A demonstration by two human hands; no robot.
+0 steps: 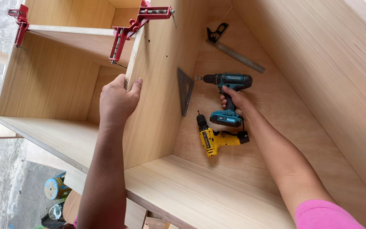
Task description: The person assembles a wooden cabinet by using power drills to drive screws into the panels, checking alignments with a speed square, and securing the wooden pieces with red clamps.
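Observation:
My left hand (pixel 117 101) grips the front edge of an upright wooden divider panel (pixel 155 97) inside a plywood cabinet. My right hand (pixel 234 99) is wrapped around the handle of a teal cordless drill (pixel 227 80) whose bit points left toward the divider. A yellow cordless drill (pixel 214 139) lies on the cabinet's back panel just below the teal one. A grey triangular square (pixel 186 91) leans at the foot of the divider.
A combination square with a steel ruler (pixel 236 53) lies further up the panel. Two red corner clamps (pixel 134 27) (pixel 20 23) hold a shelf (pixel 73 38) to the panels. A can (pixel 55 188) sits on the floor at lower left.

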